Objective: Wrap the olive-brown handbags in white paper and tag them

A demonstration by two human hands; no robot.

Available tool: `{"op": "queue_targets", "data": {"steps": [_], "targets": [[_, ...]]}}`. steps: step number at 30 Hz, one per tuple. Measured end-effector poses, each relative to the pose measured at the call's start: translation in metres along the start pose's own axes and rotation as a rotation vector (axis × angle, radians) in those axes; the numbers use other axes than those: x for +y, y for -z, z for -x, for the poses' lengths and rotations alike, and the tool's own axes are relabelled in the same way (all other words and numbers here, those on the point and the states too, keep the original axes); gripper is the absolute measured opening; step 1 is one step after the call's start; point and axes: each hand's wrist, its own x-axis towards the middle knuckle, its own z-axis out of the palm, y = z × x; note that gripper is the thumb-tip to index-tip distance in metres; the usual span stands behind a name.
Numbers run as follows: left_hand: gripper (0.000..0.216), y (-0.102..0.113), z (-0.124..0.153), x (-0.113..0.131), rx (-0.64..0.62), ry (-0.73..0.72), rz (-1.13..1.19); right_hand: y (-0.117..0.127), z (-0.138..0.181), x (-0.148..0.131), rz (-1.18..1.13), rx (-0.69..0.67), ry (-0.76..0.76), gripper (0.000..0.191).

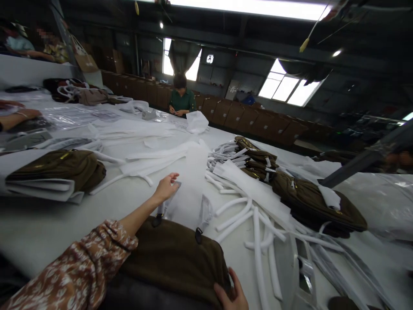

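An olive-brown backpack [174, 254] lies in front of me, its lower part cut off by the frame. Two plastic-wrapped straps [205, 211] run from the black buckles on its far edge, and a white foam sheet [193, 172] lies between and beyond them. My left hand [166, 187] reaches over the bag above the left strap, its fingers loosely curved and apart; whether a fingertip touches the strap or sheet is unclear. At the bag's right side, my right hand [234, 292] grips the edge between thumb and fingers.
White foam tubes [258, 254] and foam sheets [251, 185] lie to the right, beside stacked brown backpacks [318, 200]. Another backpack [64, 170] is on the left. A co-worker [182, 99] sits across the table; another person's hand [27, 114] shows at far left. A metal post [364, 159] slants at right.
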Motion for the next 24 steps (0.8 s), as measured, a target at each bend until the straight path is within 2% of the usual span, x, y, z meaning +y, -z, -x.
{"op": "queue_targets", "data": {"steps": [2, 4, 7, 8, 9, 12, 15, 18, 21, 24], "targets": [[0.039, 0.009, 0.037, 0.007, 0.0, -0.003, 0.011, -0.004, 0.001, -0.017, -0.119, -0.034, -0.113, 0.1], [0.035, 0.023, 0.095, 0.02, -0.094, -0.033, 0.046, -0.01, -0.002, -0.035, -0.259, -0.09, -0.201, 0.091], [0.016, 0.04, 0.198, 0.031, -0.484, -0.1, 0.044, -0.02, -0.013, -0.058, -0.389, -0.191, -0.241, 0.06], [0.012, 0.041, 0.231, 0.028, -0.579, -0.135, -0.008, -0.022, -0.016, -0.063, -0.405, -0.218, -0.249, 0.05], [0.012, 0.04, 0.26, 0.022, -0.61, -0.184, -0.029, -0.024, -0.019, -0.066, -0.413, -0.238, -0.254, 0.042], [0.04, 0.017, 0.318, -0.008, -0.665, -0.278, -0.24, -0.028, -0.022, -0.071, -0.407, -0.275, -0.249, 0.031], [0.052, -0.022, 0.336, -0.035, -0.707, -0.267, -0.505, -0.029, -0.017, -0.07, -0.393, -0.29, -0.215, 0.027], [0.049, -0.055, 0.333, -0.05, -0.73, -0.126, -0.716, -0.026, -0.007, -0.066, -0.386, -0.287, -0.174, 0.03], [0.04, -0.07, 0.324, -0.055, -0.78, -0.078, -0.831, -0.02, 0.001, -0.06, -0.377, -0.294, -0.142, 0.036], [0.037, -0.073, 0.315, -0.053, -0.853, -0.164, -0.91, -0.018, 0.002, -0.052, -0.37, -0.282, -0.115, 0.042]]}}
